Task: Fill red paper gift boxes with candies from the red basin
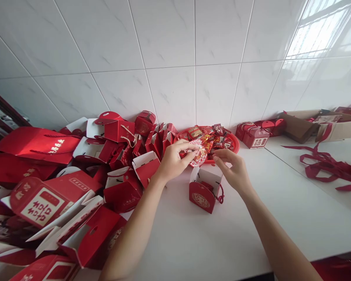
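My left hand [177, 158] is closed on the edge of a round red-and-white patterned candy packet [199, 157], held above the front of a red tray [236, 145]. Wrapped candies [206, 137] in red and gold fill this tray. My right hand [232, 166] is at the tray's front right rim, fingers bent and drawn together; whether anything is between them is too small to make out. Below and between both hands stands an open red gift box [201, 197] with a gold round emblem and a cord handle, with something red inside.
Many open red gift boxes [123, 191] are heaped on the left, beside red paper bags [41, 144]. A closed box [253, 136] stands right of the tray. Farther right are a cardboard box [336, 130] and loose dark red ribbon [330, 168]. The white table [175, 242] meets a tiled wall.
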### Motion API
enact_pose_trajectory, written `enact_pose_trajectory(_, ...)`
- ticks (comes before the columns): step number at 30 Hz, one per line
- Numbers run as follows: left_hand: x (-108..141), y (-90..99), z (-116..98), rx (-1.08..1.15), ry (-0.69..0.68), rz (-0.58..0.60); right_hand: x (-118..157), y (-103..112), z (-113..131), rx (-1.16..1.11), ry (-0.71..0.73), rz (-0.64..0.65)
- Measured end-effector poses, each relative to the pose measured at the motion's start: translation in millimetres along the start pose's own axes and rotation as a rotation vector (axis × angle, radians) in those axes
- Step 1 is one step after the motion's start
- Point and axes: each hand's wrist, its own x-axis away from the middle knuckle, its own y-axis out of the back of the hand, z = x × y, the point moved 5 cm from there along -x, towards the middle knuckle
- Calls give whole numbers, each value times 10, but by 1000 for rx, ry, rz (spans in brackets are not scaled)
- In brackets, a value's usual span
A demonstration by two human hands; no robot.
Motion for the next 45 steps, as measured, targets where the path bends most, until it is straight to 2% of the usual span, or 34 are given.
enact_pose_trajectory(5, 23, -153, 25, 196, 20, 112, 17, -38, 68, -261, -85, 51)
enact_pose_trajectory(9, 30, -219, 16, 288, 50, 119, 46, -91, 102, -424, -174, 108)
enact_pose_trajectory(12, 33, -242, 9, 341, 107, 109, 50, -104, 88, -483, -195, 96)
enact_pose_trajectory(15, 35, -244, 0, 371, 164, 109, 44, -86, 55, -523, -189, 38)
enact_pose_trajectory(20, 52, -305, -33, 419, 213, 266, 46, -54, 27, -567, -193, -32)
enact_pose_trajectory(30, 49, -302, -46, 501, 212, 276, 52, -101, 45, -699, -257, -4)
enact_pose_trajectory(33, 50, -304, -67, 515, 205, 254, 59, -94, 53, -690, -247, -30)
enact_pose_trajectory(37, 66, -336, -94, 446, 196, 259, 70, -77, 56, -628, -228, -72)
enact_pose_trajectory(41, 78, -343, -90, 354, 199, 274, 73, -83, 70, -630, -236, -67)
enact_pose_trajectory(45, 81, -339, -81, 364, 200, 322, 72, -84, 91, -642, -222, -45)
